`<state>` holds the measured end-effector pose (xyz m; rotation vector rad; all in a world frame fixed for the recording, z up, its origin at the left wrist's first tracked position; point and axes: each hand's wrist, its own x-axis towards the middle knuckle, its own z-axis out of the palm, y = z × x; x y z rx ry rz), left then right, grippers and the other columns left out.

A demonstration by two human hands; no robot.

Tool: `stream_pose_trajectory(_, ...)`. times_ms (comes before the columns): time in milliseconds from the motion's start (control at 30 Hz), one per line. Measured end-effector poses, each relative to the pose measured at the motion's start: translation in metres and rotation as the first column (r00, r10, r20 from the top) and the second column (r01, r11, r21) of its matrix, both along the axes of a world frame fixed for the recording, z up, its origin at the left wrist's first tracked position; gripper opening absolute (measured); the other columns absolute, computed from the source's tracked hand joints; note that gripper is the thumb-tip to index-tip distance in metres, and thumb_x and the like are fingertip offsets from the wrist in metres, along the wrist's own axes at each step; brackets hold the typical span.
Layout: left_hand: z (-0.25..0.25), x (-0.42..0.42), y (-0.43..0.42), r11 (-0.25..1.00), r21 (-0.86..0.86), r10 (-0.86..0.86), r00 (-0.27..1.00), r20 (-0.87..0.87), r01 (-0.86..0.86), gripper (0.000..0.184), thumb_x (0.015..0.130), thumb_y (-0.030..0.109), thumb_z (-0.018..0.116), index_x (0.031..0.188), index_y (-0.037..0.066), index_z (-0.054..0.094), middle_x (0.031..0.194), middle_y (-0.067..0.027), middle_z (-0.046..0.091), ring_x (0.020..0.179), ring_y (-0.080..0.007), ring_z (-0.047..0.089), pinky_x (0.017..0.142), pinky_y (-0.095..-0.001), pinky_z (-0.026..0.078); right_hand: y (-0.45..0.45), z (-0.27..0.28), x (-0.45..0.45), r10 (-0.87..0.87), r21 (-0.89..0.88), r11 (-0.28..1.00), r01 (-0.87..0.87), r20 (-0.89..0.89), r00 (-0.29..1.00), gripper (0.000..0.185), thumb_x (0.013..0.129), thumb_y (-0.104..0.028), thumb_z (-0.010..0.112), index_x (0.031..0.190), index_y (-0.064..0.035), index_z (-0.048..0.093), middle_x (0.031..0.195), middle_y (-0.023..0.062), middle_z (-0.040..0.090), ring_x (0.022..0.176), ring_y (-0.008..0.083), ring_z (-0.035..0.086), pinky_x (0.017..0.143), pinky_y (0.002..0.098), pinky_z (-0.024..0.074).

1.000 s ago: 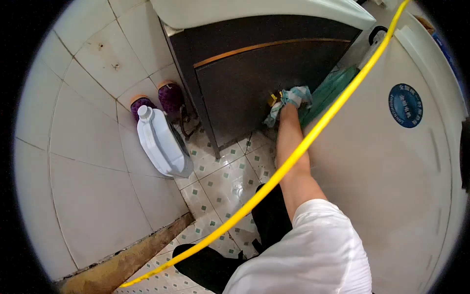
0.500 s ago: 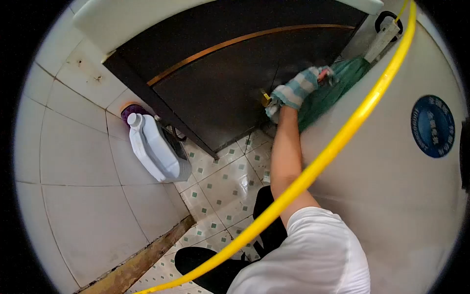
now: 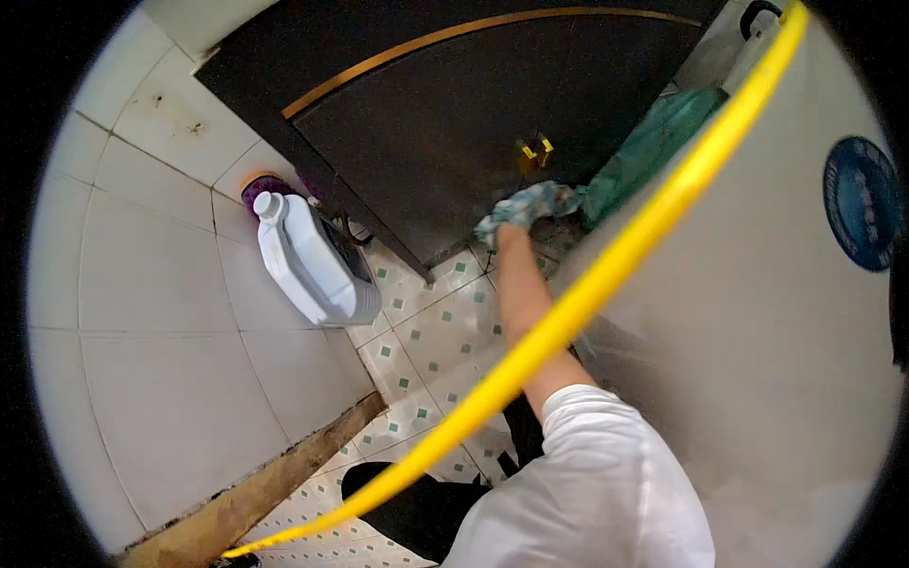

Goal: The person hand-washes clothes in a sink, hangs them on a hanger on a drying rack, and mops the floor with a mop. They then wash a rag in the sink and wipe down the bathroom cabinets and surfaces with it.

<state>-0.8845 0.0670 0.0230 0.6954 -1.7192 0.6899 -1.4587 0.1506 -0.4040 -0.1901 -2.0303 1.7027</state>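
My right hand is at the lower part of the dark cabinet, low on its door and near the floor. It holds a blue-and-white striped cloth, which covers most of the hand and hides the fingers. Just above the cloth, two small yellow handles stick out from the cabinet doors. Right beside the cloth lies a green bag-like thing. My left hand is out of view.
A white jug stands by the left tiled wall, with purple slippers behind it. A yellow hose crosses the view in front of my arm. At right is a pale appliance with a blue round label.
My right hand has moved with the cloth down and left, away from the green bag-like thing, to below the yellow handles. The view has shifted too.
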Motion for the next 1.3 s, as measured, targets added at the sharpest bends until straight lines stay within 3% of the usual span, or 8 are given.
stream_pose_trajectory(333,-0.003,0.057,-0.012,0.969,0.231,0.116,0.988,-0.097,-0.091,0.036,0.097,0.007,0.028,0.127,-0.007,0.041,0.127,-0.0180,0.048,0.112,-0.0236,0.049,0.098,-0.0334,0.036,-0.040,0.055,0.083,0.222,-0.245,0.951,-0.191,0.108,0.969,0.007,0.082,-0.010,0.053,0.089,-0.0084,0.054,0.082,0.0035,0.053,0.074,0.0165,0.052,0.074,0.0287,0.0438)
stream_pose_trajectory(433,0.013,0.042,-0.016,0.673,0.372,-0.489,0.762,-0.424,0.639,0.035,0.097,0.008,0.031,0.122,-0.008,0.046,0.123,-0.0195,0.051,0.109,-0.0234,0.051,0.098,-0.0341,0.036,-0.037,0.053,0.078,0.173,-0.169,0.973,-0.158,0.077,0.982,0.006,0.082,-0.010,0.053,0.088,-0.0087,0.055,0.081,0.0029,0.053,0.073,0.0159,0.052,0.073,0.0282,0.0441)
stream_pose_trajectory(567,0.006,0.013,0.007,0.988,0.145,-0.060,0.998,0.019,0.056,0.033,0.096,0.010,0.036,0.116,-0.011,0.051,0.117,-0.0213,0.055,0.107,-0.0257,0.053,0.098,-0.0362,0.037,-0.034,0.042,0.069,0.091,-0.014,0.996,-0.091,0.040,0.995,0.005,0.082,-0.010,0.052,0.086,-0.0092,0.056,0.079,0.0021,0.054,0.072,0.0151,0.052,0.072,0.0276,0.0445)
stream_pose_trajectory(633,0.009,0.018,0.002,0.985,0.130,-0.121,0.992,0.049,0.113,0.033,0.096,0.011,0.037,0.115,-0.011,0.052,0.116,-0.0211,0.055,0.106,-0.0266,0.054,0.097,-0.0369,0.037,-0.027,0.031,0.056,0.068,0.184,0.980,-0.078,0.058,0.996,0.005,0.082,-0.010,0.052,0.086,-0.0095,0.056,0.079,0.0017,0.054,0.071,0.0147,0.052,0.072,0.0273,0.0447)
stream_pose_trajectory(800,0.012,0.037,-0.011,0.985,0.047,-0.169,0.971,0.167,0.164,0.034,0.095,0.015,0.039,0.112,-0.011,0.053,0.115,-0.0220,0.056,0.106,-0.0292,0.054,0.095,-0.0392,0.040,-0.016,0.008,0.033,-0.233,0.942,0.325,-0.078,0.160,0.959,0.009,0.081,-0.009,0.054,0.089,-0.0086,0.058,0.084,0.0027,0.056,0.077,0.0162,0.054,0.074,0.0302,0.0441)
stream_pose_trajectory(967,0.008,-0.002,0.013,0.988,0.084,-0.140,0.978,0.154,0.128,0.034,0.095,0.014,0.036,0.111,-0.011,0.052,0.115,-0.0223,0.055,0.103,-0.0303,0.054,0.093,-0.0400,0.041,-0.046,0.082,0.126,0.047,0.195,0.979,-0.065,0.096,0.994,0.016,0.083,-0.011,0.053,0.098,-0.0067,0.054,0.094,0.0062,0.053,0.087,0.0190,0.051,0.082,0.0320,0.0386)
stream_pose_trajectory(1067,0.009,0.009,0.001,0.941,0.142,-0.309,0.951,-0.018,0.308,0.031,0.094,0.012,0.035,0.109,-0.009,0.053,0.114,-0.0203,0.056,0.101,-0.0288,0.055,0.093,-0.0393,0.041,-0.059,0.123,0.158,0.167,-0.150,0.974,-0.169,-0.029,0.986,0.020,0.083,-0.012,0.053,0.103,-0.0056,0.052,0.100,0.0083,0.052,0.093,0.0207,0.049,0.086,0.0331,0.0354)
stream_pose_trajectory(1300,0.003,-0.014,0.013,0.994,0.047,-0.100,0.994,0.039,0.098,0.028,0.094,0.008,0.034,0.107,-0.008,0.054,0.110,-0.0178,0.058,0.100,-0.0256,0.055,0.093,-0.0351,0.042,-0.014,0.182,0.020,-0.028,-0.095,0.995,0.008,-0.212,0.977,0.032,0.086,-0.015,0.052,0.114,-0.0030,0.046,0.114,0.0132,0.047,0.107,0.0247,0.044,0.097,0.0356,0.0277)
